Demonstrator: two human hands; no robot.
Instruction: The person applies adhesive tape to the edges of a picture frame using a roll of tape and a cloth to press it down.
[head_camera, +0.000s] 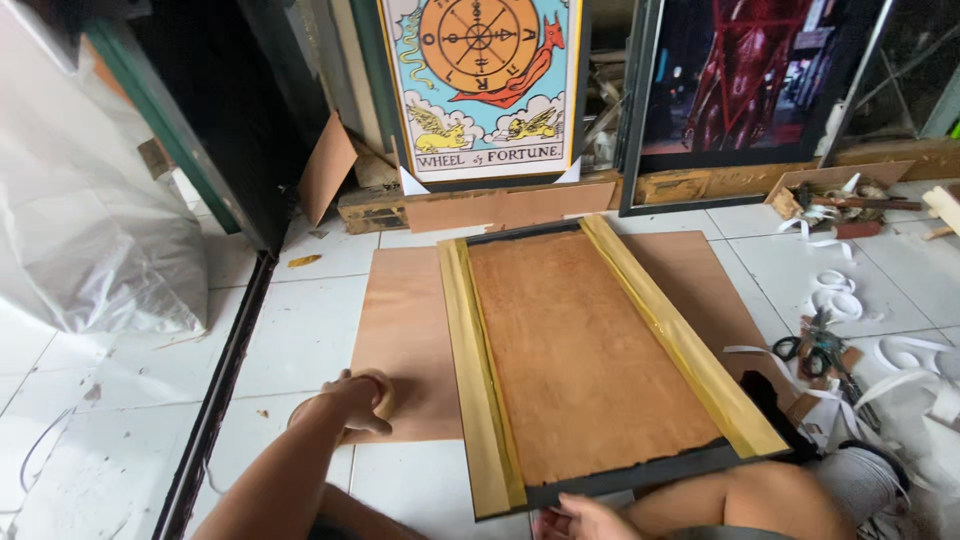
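Brown-backed frame (590, 350): right hand (585, 520) grips edge, left hand (360, 400) on tape roll (384, 398).

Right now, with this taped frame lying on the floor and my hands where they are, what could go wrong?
The left hand rests on a tape roll off to the side, so only the right hand steadies the frame at its near edge; it could slide on the thin board beneath. The yellow tape along the long sides looks uneven and might wrinkle or lift. Scissors and loose white strips lie close on the right, easy to snag.
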